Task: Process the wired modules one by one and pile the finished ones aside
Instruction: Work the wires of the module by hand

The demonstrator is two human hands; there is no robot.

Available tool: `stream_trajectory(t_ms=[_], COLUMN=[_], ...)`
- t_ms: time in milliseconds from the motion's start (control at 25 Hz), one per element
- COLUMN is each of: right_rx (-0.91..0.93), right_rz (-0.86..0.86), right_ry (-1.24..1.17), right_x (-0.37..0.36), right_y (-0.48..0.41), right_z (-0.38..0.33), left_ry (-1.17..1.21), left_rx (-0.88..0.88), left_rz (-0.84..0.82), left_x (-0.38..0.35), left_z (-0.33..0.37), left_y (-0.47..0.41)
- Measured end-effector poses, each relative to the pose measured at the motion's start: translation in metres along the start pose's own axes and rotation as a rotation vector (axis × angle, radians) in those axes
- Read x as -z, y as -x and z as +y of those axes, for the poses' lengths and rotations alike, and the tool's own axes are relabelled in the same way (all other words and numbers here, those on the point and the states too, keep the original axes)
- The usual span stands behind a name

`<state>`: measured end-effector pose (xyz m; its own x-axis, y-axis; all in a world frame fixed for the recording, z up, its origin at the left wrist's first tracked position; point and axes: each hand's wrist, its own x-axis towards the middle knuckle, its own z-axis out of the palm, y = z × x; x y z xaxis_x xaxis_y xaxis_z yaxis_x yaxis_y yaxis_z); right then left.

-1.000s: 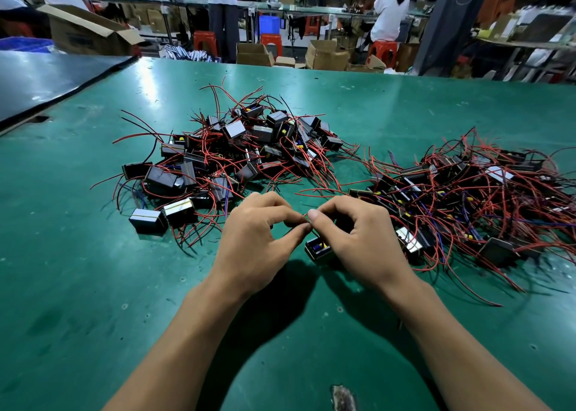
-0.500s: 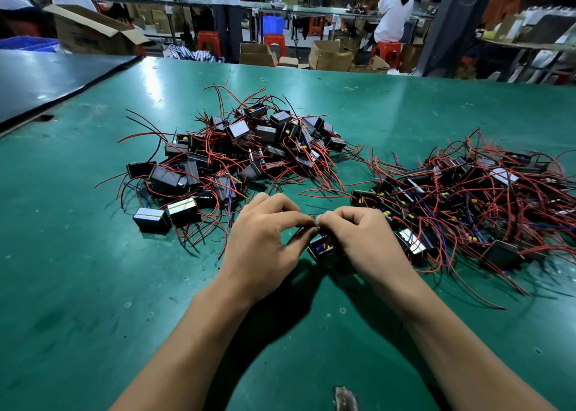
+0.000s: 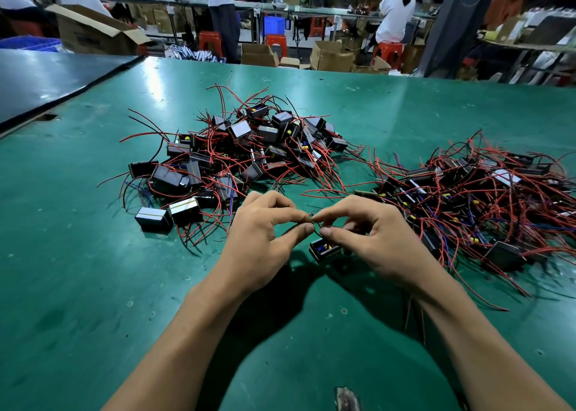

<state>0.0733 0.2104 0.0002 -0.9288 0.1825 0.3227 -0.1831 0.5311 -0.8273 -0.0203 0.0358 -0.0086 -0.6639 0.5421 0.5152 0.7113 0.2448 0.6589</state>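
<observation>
A small black module (image 3: 324, 250) with blue and yellow parts inside sits on the green table (image 3: 93, 270), just under my fingertips. My left hand (image 3: 265, 229) and my right hand (image 3: 374, 239) meet above it, each pinching the module's thin wires between thumb and forefinger. One heap of black modules with red wires (image 3: 243, 158) lies behind my left hand. A second, more tangled heap (image 3: 473, 198) spreads to the right of my right hand.
A darker table (image 3: 46, 80) adjoins at the far left. Beyond the table's far edge stand cardboard boxes (image 3: 93, 33), red stools and several people at other benches. A worn patch (image 3: 346, 398) marks the table near me.
My fingertips have shifted slightly on the wires above the module; the thumbs now show a small gap. Both heaps lie as before.
</observation>
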Motion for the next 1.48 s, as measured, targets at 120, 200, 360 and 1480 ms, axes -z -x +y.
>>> stream_trajectory(t_ms=[120, 200, 360, 1480], right_rx=[-0.029, -0.039, -0.114, -0.652], right_rz=[0.003, -0.004, 0.009, 0.046], right_ry=[0.014, 0.028, 0.011, -0.732], right_x=[0.001, 0.002, -0.002, -0.023], right_y=[0.0, 0.0, 0.0, 0.0], right_z=[0.002, 0.003, 0.001, -0.012], left_ry=[0.041, 0.045, 0.023, -0.05], left_rx=[0.022, 0.021, 0.006, -0.005], left_rz=[-0.016, -0.018, -0.009, 0.091], left_x=[0.001, 0.001, 0.001, -0.006], left_z=[0.002, 0.003, 0.006, 0.004], left_y=[0.0, 0.0, 0.001, 0.003])
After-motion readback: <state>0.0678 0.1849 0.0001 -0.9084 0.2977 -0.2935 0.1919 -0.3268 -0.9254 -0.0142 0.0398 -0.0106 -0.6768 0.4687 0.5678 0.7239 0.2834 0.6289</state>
